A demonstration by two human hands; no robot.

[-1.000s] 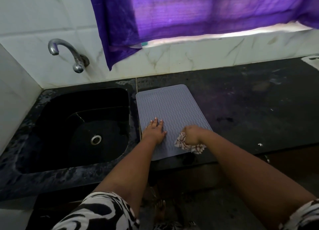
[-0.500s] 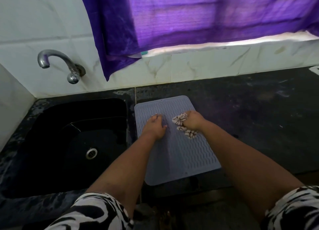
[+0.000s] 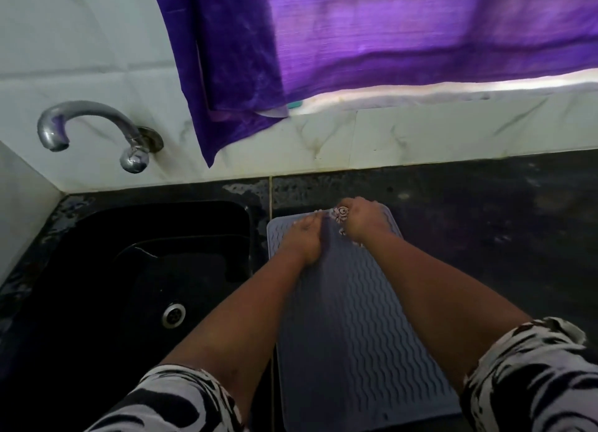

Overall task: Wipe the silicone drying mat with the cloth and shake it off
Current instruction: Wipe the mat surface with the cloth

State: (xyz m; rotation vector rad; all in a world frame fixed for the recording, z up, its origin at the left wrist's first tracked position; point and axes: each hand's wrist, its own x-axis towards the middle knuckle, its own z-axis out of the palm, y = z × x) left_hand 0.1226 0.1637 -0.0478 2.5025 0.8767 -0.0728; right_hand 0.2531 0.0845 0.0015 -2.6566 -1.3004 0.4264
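Presently wiping underway — right hand (image 3: 364, 219) bunched on cloth (image 3: 340, 214) apparently at mat (image 3: 352, 318) far edge, left hand (image 3: 304, 240) flat, fingers spread — shake-off outstanding.

We find no text, label, brand, number or sign that can be read anywhere in the view.
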